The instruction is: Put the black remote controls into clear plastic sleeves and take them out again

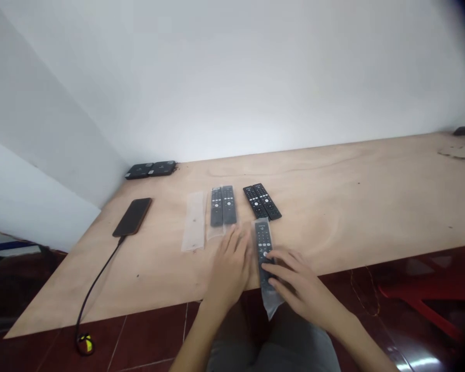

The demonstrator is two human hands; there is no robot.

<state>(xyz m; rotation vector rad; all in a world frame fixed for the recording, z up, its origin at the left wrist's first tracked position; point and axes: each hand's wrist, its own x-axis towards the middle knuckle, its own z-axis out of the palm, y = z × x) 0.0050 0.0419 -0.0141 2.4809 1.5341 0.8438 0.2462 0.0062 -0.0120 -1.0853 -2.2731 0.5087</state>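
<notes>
A black remote control [264,238] in a clear plastic sleeve lies at the table's front edge. The sleeve's lower end [271,307] hangs past that edge. My right hand [298,281] is on this remote, fingers and thumb pressed over its lower half. My left hand [229,261] rests palm down on the tabletop just left of it, fingers stretched out and holding nothing. Its fingertips are close to two sleeved remotes [223,206] lying side by side. Two bare black remotes [262,201] lie slanted beyond the remote at my right hand. An empty-looking plastic sleeve [194,221] lies farther left.
On the left of the wooden table [333,206] lies a phone [133,217] with a black cable [96,281] running off the front edge. Two flat black boxes [151,169] sit at the back left against the wall. A red chair [430,299] stands at the right.
</notes>
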